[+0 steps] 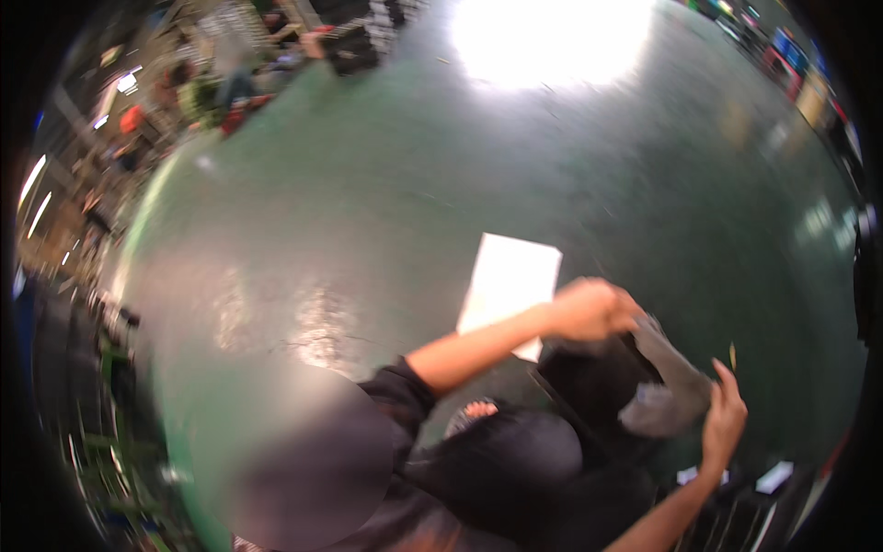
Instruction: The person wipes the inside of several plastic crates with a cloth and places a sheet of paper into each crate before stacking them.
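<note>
My left hand (pixel 593 310) reaches across to the right, fingers closed on the upper end of a floppy grey cloth-like piece (pixel 676 396). Blur hides its exact kind; it slants down to the right. At its right edge, my right hand (pixel 724 409) seems to pinch it, one finger pointing up. Below the piece and my left hand is a black, box-like object (pixel 593 377), partly covered. A white sheet (pixel 515 276) lies beyond my left forearm, which hides part of it. A thin yellowish strip (pixel 733 356) shows just above my right fingertips.
Green, shiny floor (pixel 368 184) spreads ahead, with bright glare at the top. My dark-clad knee (pixel 524 446) and a bare-toed foot (pixel 480 408) are below. Small white pieces (pixel 774 477) lie at lower right. Blurred people and equipment (pixel 212 92) line the far left.
</note>
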The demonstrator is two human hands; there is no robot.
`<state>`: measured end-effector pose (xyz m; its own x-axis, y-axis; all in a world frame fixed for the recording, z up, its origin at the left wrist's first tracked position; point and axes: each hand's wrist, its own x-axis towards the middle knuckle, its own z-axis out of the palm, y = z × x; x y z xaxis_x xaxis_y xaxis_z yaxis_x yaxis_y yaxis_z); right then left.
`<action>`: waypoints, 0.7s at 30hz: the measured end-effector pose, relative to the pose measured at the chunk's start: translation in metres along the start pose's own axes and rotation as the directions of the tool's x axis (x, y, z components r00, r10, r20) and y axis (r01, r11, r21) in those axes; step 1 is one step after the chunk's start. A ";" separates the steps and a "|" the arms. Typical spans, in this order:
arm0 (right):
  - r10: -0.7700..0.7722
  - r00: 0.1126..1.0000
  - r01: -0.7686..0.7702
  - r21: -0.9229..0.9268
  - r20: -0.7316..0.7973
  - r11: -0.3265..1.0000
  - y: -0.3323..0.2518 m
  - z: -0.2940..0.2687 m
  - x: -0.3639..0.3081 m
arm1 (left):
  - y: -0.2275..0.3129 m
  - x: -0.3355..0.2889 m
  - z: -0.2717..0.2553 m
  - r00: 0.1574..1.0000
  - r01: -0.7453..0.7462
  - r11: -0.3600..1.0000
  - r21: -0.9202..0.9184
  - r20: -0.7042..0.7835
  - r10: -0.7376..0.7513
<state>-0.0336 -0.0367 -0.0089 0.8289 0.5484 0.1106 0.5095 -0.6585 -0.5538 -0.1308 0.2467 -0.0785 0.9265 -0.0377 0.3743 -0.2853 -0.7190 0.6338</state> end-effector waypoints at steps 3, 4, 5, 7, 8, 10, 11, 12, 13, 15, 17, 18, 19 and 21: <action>-0.098 0.994 0.099 0.042 -0.043 0.994 -0.003 0.031 0.010 | -0.004 0.006 -0.015 0.992 0.046 0.994 -0.099 -0.116 -0.058; -0.070 0.994 0.073 0.029 -0.090 0.997 -0.011 0.030 0.015 | 0.009 0.016 -0.018 0.985 0.147 0.963 -0.227 -0.057 -0.164; -0.040 0.994 0.052 0.119 -0.102 0.992 -0.018 0.031 0.021 | 0.018 0.022 -0.011 0.986 0.132 0.950 -0.282 -0.063 -0.155; 0.078 0.994 -0.052 0.323 -0.069 0.945 -0.027 0.031 0.024 | 0.031 0.030 0.011 0.965 0.263 0.917 -0.300 0.102 -0.243; 0.158 0.987 -0.137 0.440 -0.010 0.887 -0.029 0.036 0.029 | 0.024 0.030 0.027 0.962 0.272 0.905 -0.328 0.124 -0.245; 0.118 0.992 -0.126 0.162 0.053 0.979 -0.006 0.057 0.032 | -0.001 0.023 0.049 0.931 0.364 0.842 -0.397 0.170 -0.322; 0.268 0.958 -0.264 -0.047 0.102 0.963 0.005 0.067 0.031 | -0.020 0.017 0.056 0.906 0.424 0.838 -0.343 0.170 -0.389; 0.361 0.929 -0.337 -0.218 0.081 0.916 0.017 0.076 0.029 | -0.041 0.009 0.066 0.934 0.358 0.920 -0.158 0.045 -0.355; 0.471 0.875 -0.405 -0.368 0.107 0.837 0.038 0.090 0.029 | -0.064 -0.002 0.076 0.912 0.401 0.912 -0.084 -0.049 -0.406; 0.543 0.821 -0.453 -0.381 0.174 0.806 0.060 0.129 0.033 | -0.123 -0.038 0.116 0.801 0.596 0.800 -0.066 -0.024 -0.599; 0.482 0.849 -0.417 -0.288 0.214 0.862 0.085 0.182 0.028 | -0.141 -0.066 0.157 0.781 0.609 0.762 -0.220 0.001 -0.624; 0.397 0.896 -0.354 -0.218 0.200 0.910 0.100 0.214 0.019 | -0.129 -0.075 0.178 0.806 0.560 0.767 -0.313 -0.012 -0.592; 0.334 0.933 -0.292 -0.262 0.132 0.920 0.106 0.238 0.012 | -0.112 -0.078 0.182 0.821 0.498 0.811 -0.307 -0.134 -0.555; 0.137 0.988 -0.108 -0.316 0.071 0.943 0.116 0.281 0.015 | -0.124 -0.099 0.201 0.846 0.401 0.916 0.018 -0.391 -0.362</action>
<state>-0.0272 0.0396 -0.3034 0.8724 0.4882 -0.0258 0.4635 -0.8428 -0.2735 -0.1377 0.2006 -0.3303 0.7913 0.5001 0.3518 0.1141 -0.6861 0.7185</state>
